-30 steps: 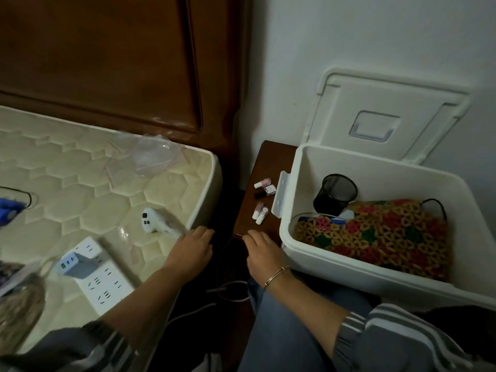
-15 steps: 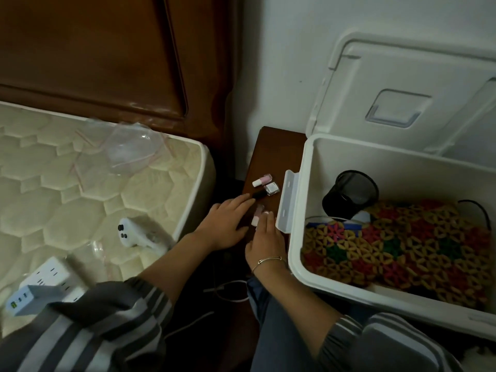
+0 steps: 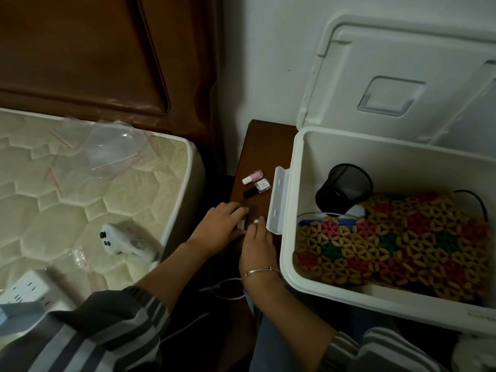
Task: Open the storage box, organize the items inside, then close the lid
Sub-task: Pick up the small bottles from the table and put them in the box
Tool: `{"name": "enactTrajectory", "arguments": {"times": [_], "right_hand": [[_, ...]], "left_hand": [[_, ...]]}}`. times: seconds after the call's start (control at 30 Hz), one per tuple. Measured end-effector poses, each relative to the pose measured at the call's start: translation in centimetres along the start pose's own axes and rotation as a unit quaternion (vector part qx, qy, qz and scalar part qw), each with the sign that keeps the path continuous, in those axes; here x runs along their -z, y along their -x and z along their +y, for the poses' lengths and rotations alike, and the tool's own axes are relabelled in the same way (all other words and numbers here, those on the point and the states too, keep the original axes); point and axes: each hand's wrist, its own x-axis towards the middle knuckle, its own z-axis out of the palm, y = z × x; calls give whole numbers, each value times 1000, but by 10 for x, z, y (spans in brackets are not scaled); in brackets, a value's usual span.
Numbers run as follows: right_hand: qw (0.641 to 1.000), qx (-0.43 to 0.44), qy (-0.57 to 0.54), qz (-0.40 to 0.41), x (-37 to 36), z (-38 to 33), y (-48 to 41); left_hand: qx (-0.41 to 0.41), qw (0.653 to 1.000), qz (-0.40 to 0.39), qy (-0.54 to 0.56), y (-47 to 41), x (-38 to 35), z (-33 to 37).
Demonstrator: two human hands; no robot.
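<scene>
Left hand (image 3: 221, 228) and right hand (image 3: 257, 241) lie flat-fingered on nightstand (image 3: 264, 146) beside storage box (image 3: 381, 154).

Probably a bedroom: mattress (image 3: 80, 189), wooden headboard (image 3: 80, 55).

The person wears a top with 2 wide sleeves of soft cloth. The left sleeve (image 3: 107, 326) is dark grey, with lighter grey stripes of different widths that run along it. The right sleeve (image 3: 375, 347) has the same dark ground and the same pale stripes, narrow ones beside broad ones. Both sleeves end near the elbow, so the forearms are bare down to the hands. On the wrist of the right hand (image 3: 257, 242) sits 1 thin metal bracelet (image 3: 259, 272), a plain bangle of pale golden tone. The trousers (image 3: 281, 345) are of blue-grey cloth, perhaps denim, without any visible pattern.
</scene>
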Motion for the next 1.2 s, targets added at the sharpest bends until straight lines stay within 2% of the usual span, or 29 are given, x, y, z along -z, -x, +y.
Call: {"name": "enactTrajectory", "arguments": {"times": [0.07, 0.2, 0.33, 0.43, 0.53, 0.6, 0.63, 0.67, 0.7, 0.77, 0.8, 0.83, 0.9, 0.97, 1.1, 1.2], "right_hand": [[999, -14, 22, 25, -5, 6, 7], [999, -21, 35, 12, -5, 7, 14], [999, -43, -7, 12, -3, 5, 17], [996, -23, -84, 24, -1, 1, 30], [965, 1, -261, 31, 13, -11, 49], [923, -26, -383, -2, 28, -18, 62], [889, -52, -453, -39, 36, -21, 68], [842, -88, -525, -86, 43, -25, 72], [777, -130, -601, -133, 52, -29, 78], [640, -183, -722, -192, 71, -34, 92], [591, -188, -756, -207, 79, -35, 98], [556, -185, -780, -219, 87, -35, 105], [517, -174, -805, -232, 99, -32, 117], [519, -172, -804, -235, 107, -29, 127], [590, -161, -764, -207, 122, -20, 144], [633, -126, -747, -156, 135, -9, 154]], "left_hand": [[8, 1000, 10, 22, 4, -2, -1], [50, 991, 26, 121, 18, -2, -4], [146, 954, 76, 251, 41, 7, -6], [245, 874, 94, 410, 63, 19, -8], [307, 739, 98, 592, 86, 38, -6], [315, 651, 97, 684, 103, 53, -4], [309, 623, 91, 713, 111, 60, -2], [303, 600, 84, 736, 117, 65, -1], [299, 581, 78, 753, 124, 71, 2], [293, 556, 64, 775, 136, 86, 14], [289, 551, 55, 781, 141, 92, 21], [282, 550, 45, 785, 146, 98, 29], [266, 557, 29, 786, 154, 109, 44], [252, 572, 19, 780, 159, 118, 57], [221, 567, -10, 794, 161, 131, 81], [201, 572, -22, 795, 158, 140, 99]]}}
